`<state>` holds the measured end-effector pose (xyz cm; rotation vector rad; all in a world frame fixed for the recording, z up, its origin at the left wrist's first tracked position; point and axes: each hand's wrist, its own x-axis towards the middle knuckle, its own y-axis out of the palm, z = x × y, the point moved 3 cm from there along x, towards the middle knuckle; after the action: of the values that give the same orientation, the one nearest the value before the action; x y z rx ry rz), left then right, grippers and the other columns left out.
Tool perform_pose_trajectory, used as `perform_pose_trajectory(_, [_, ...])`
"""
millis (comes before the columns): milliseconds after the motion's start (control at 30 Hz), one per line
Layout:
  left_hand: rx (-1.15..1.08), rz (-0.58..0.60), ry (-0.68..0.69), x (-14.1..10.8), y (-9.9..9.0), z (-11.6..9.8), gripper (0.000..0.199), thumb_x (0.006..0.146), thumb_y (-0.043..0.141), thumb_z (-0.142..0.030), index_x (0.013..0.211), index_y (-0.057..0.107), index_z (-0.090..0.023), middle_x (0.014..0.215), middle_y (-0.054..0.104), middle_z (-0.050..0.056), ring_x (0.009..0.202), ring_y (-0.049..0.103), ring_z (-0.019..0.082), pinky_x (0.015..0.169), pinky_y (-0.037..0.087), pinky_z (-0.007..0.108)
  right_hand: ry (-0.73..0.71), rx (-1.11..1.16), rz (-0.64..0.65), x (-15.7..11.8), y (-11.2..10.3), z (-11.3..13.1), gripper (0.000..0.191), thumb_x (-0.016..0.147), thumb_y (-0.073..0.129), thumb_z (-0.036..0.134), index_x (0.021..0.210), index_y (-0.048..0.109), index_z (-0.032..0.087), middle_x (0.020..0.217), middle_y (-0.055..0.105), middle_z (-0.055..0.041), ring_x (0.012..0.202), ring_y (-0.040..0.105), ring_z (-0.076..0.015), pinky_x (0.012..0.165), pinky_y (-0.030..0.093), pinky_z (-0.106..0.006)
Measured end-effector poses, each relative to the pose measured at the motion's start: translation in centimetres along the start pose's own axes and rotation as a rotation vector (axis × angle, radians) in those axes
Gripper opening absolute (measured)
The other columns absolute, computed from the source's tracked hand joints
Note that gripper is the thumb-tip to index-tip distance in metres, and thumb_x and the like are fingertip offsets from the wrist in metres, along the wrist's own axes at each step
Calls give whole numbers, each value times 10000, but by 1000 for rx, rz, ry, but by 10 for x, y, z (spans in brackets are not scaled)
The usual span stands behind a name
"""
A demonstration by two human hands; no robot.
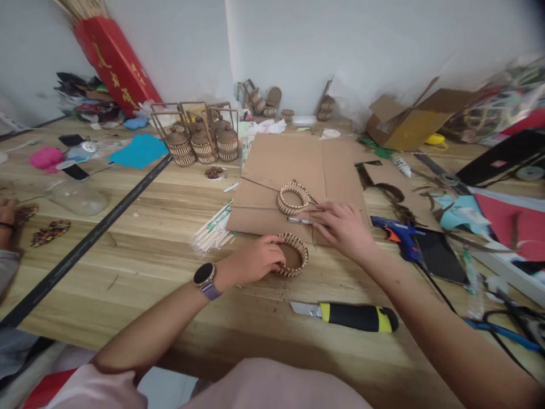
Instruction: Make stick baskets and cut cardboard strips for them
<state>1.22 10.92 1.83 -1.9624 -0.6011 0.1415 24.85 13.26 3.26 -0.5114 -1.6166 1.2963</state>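
Note:
My left hand (pixel 259 258) grips the left rim of a small round woven basket (pixel 303 255) on the wooden table, its fingertips over the edge. The basket has a brown base and a wall of pale upright slats. My right hand (pixel 343 230) is at the right end of a slim silver pen (pixel 298 220), the end lying between thumb and fingers, just above the cardboard sheet (pixel 281 162). Just beyond the pen, a second slatted ring (pixel 293 197) rests on the cardboard. A thin dark stick (pixel 259 183) runs behind that ring.
A utility knife (pixel 353 316) with its blade out lies near me. At right are a blue glue gun (pixel 402 236) and a black phone (pixel 440 255). White sticks (pixel 215 230) lie left, finished tiered baskets (pixel 200 145) behind. Another person's hand (pixel 6 213) is far left.

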Motion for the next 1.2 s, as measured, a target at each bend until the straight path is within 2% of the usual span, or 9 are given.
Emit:
perform_pose_trajectory(100, [114,-4,21,-3,5,-1,101,930,606,-156,974,697,-153,1049,746,61,1307,503,270,1165,332,474,-20,70,36,-42,-25,12,262,982,452,311,1006,694,216,1063,714,-102,1032,627,-251,883,473,-417])
perform_pose_trajectory(200, [197,-16,18,-5,7,-10,189,925,643,-282,1065,681,-161,1086,735,59,1320,483,294,1186,268,550,-48,329,269,-88,-41,34,231,955,531,380,1020,695,232,1007,714,-92,976,645,-232,832,515,-369])
perform_pose_trajectory(300, [291,-28,21,-1,11,-22,326,885,671,-442,1039,684,-155,1018,730,68,1267,507,320,1165,290,568,30,363,491,-123,-42,53,407,819,713,451,1167,674,243,1087,707,-111,987,653,-277,818,539,-409])
perform_pose_trajectory(500, [471,-69,39,13,28,-29,167,856,723,-298,841,678,-137,853,702,52,1056,588,275,1114,368,514,182,328,488,-136,-25,58,273,888,611,289,1147,680,237,1089,710,-109,1024,649,-274,879,525,-441])
perform_pose_trajectory(600, [455,-118,39,13,31,-27,143,861,712,-270,794,667,-151,836,689,41,1042,583,258,1119,359,516,259,318,394,-132,-27,31,298,901,592,366,1166,673,257,1148,705,-100,1087,636,-260,929,505,-413])
perform_pose_trajectory(700, [446,-174,33,9,30,-27,145,858,712,-259,771,657,-157,818,671,31,1034,578,251,1133,338,527,698,2,293,-133,-37,-24,298,932,500,398,1066,696,217,1101,710,-106,1034,652,-245,916,498,-364])
perform_pose_trajectory(800, [447,-187,22,7,30,-26,139,860,710,-262,779,653,-165,818,668,24,1029,576,248,1133,334,538,919,-187,250,-133,-43,-71,443,940,420,413,1127,665,95,1095,678,-232,1006,643,-356,832,489,-463])
perform_pose_trajectory(967, [460,-147,-2,8,34,-24,142,880,692,-278,803,646,-168,832,683,28,1059,574,254,1139,318,562,1024,-193,304,-126,-27,-111,468,901,476,501,987,698,99,929,706,-225,846,670,-348,663,448,-383])
perform_pose_trajectory(1200, [404,-135,-2,4,29,-28,198,903,664,-370,889,652,-173,907,699,46,1129,564,268,1146,308,570,1057,-103,279,-118,-31,-127,297,839,536,422,787,682,169,728,688,-155,678,643,-285,579,405,-340])
